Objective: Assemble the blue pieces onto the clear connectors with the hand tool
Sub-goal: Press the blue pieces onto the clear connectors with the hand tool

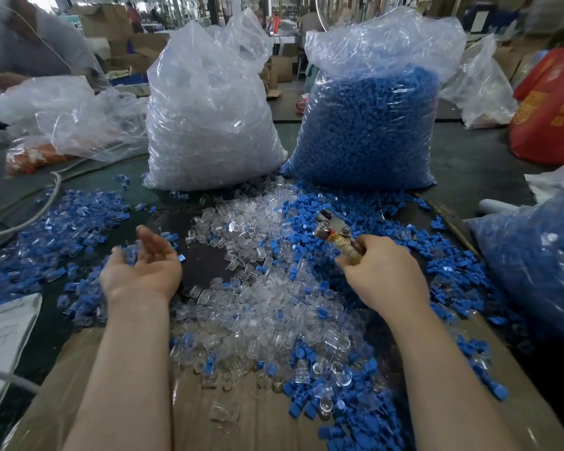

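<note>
My right hand (380, 273) grips the taped handles of the hand tool (334, 231), whose metal jaws point up and left above the pile. My left hand (144, 263) hovers palm-up with relaxed fingers and holds nothing. Between my hands lies a heap of clear connectors (258, 288). Loose blue pieces (310, 222) are scattered to the right and behind it. At the left lies a spread of assembled blue-and-clear parts (69, 222).
Two tall plastic bags stand at the back: one of clear connectors (209, 118), one of blue pieces (368, 125). Another bag of blue parts (534, 265) sits at right. A red bag (554, 109), crumpled bags (72, 115), a white cable (43, 203), cardboard (209, 418) underneath.
</note>
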Demonstrator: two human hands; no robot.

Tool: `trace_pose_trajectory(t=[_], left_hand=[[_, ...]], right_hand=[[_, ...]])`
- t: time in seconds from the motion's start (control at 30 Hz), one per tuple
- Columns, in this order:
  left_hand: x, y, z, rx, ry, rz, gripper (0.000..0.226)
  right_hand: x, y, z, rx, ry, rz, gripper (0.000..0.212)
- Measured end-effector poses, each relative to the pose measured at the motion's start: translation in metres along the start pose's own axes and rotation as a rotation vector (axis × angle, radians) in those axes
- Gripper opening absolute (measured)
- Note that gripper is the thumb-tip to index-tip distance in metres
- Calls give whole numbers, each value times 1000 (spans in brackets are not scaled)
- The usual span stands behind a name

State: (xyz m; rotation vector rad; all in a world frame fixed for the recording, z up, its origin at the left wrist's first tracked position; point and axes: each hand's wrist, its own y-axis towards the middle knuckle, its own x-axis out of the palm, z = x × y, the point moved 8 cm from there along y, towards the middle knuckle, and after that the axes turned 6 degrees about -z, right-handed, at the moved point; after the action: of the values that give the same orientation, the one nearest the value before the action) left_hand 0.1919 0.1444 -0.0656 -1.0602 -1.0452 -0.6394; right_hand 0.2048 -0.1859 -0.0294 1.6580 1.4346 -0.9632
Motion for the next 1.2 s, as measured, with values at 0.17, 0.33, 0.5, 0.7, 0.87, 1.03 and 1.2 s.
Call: trace_pose_trajectory(t=[0.17, 0.33, 0.5, 0.7, 0.87, 1.03, 1.2], left_hand=[[22, -10, -19, -10, 823, -176, 16], [36, -23, -35, 169, 1630, -300, 5], [32, -24, -52, 243, 2224, -369, 8], [29, -21, -58, 316, 2421, -375, 14], [31, -22, -58, 363, 2434, -370, 10], [37, -30, -63, 337, 2126, -453, 12], [46, -44, -85, 127, 1645, -595, 20]], right_hand=[[9, 1, -4, -1, -105, -48, 11], [12, 1, -8, -34, -154, -71, 11], [15, 0, -9, -37, -154, -125, 8], [16, 1, -7, -27, -170, -120, 18], [15, 1, -7, -43, -157, -105, 18], [13, -3, -12, -82, -97, -69, 19], [3, -3, -13, -51, 48, 8, 18]])
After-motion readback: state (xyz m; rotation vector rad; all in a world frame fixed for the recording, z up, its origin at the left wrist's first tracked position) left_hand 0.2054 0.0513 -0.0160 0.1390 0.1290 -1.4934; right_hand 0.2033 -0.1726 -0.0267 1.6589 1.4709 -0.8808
